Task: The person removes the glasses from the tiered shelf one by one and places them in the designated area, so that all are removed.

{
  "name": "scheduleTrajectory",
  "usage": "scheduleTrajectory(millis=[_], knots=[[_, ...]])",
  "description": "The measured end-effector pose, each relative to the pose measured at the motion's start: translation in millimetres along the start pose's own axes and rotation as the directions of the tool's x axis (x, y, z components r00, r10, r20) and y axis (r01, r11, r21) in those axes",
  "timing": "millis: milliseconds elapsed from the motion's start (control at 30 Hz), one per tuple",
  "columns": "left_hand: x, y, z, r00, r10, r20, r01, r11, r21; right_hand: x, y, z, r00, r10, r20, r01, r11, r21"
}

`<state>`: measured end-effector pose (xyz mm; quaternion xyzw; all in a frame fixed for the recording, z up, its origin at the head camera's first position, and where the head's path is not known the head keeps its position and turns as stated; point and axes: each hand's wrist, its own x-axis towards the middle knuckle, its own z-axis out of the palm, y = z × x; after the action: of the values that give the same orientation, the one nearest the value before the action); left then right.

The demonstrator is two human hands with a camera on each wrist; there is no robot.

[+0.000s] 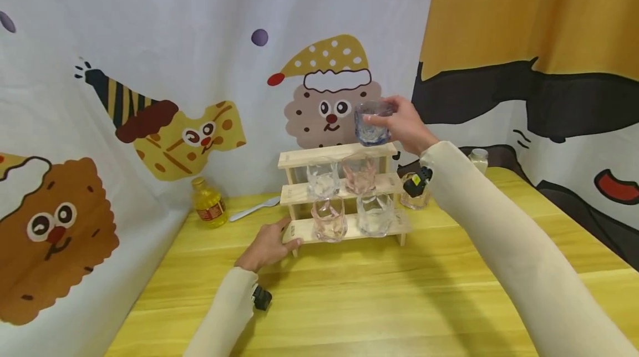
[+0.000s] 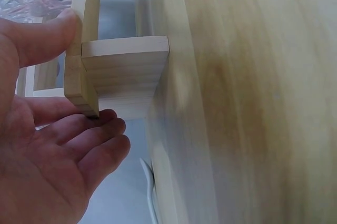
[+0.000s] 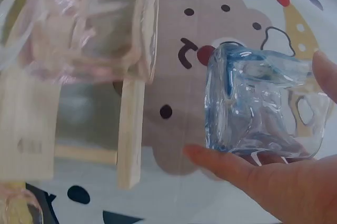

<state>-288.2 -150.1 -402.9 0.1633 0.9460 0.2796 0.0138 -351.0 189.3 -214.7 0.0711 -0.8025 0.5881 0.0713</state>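
Observation:
My right hand [image 1: 409, 127] grips a blue-tinted drinking glass [image 1: 371, 124] in the air above the right end of the top shelf of a three-step wooden rack [image 1: 329, 156]. In the right wrist view the glass [image 3: 263, 103] is apart from the rack [image 3: 131, 134], between thumb and fingers. Down at the left end of the lowest shelf, my left hand [image 1: 269, 245] holds the board; the left wrist view has its thumb on one face and fingers at the other. The middle shelf bears a clear glass [image 1: 323, 179] and a pink glass [image 1: 359, 175]. Below them stand another pink glass [image 1: 329, 221] and another clear glass [image 1: 375, 215].
A yellow oil bottle [image 1: 208, 203] and a white utensil [image 1: 254, 208] are left of the rack on the wood-grain table [image 1: 339, 296]. Behind the right forearm are another glass [image 1: 415, 200] and a small lidded jar [image 1: 479, 160]. A printed curtain [image 1: 224, 8] hangs close behind.

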Motion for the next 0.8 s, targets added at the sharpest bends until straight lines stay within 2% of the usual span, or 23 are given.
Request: scheduleTrajectory(millis=[300,567,800], knots=[[-0.1,-0.9,2.3,1.000,0.007,-0.003,-0.007,1.000,0.023,-24.7,26.3,-32.1,0.999,0.012,-0.035,-0.014,0.999,-0.050],[-0.8,0.3,1.9,1.000,0.000,-0.016,0.001,1.000,0.024,-35.0,51.4,-54.1,0.994,0.021,-0.108,-0.035,0.992,-0.124],[-1.0,-0.5,1.6,1.000,0.001,-0.009,0.000,1.000,0.022,-39.3,72.8,-70.1,0.993,0.048,-0.106,-0.063,0.988,-0.144]])
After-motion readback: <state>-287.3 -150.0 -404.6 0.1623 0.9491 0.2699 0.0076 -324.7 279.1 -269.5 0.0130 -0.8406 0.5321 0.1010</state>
